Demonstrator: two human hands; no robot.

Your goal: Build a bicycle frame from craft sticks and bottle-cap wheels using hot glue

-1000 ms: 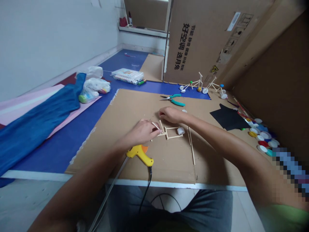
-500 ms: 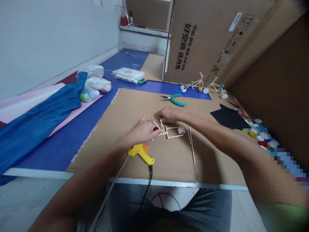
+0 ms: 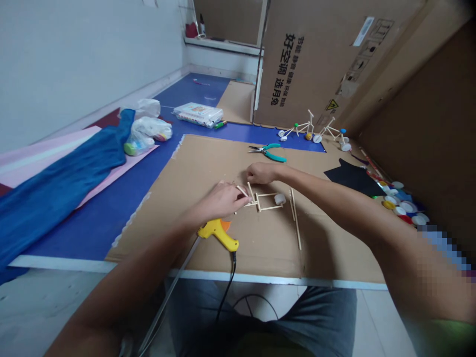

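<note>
Counter (image 3: 211,87): blue, with a cardboard sheet (image 3: 178,208) spread across the working part.
Stick frame (image 3: 258,202): on the cardboard before the hands, white wheel (image 3: 279,199) at its right end.
Left hand (image 3: 223,200): fingers apparently pinching the frame's left-end sticks; a light, steady pinch should keep the joints from twisting.
Right hand (image 3: 262,172): fingers curled just beyond the frame; cannot tell whether they grip anything.
Glue gun (image 3: 217,233): beside the left forearm, nozzle hidden; best keep skin clear.

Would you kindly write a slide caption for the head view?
Left hand at a stick frame, right hand beyond it, with glue gun and teal-handled pliers on cardboard.
</note>
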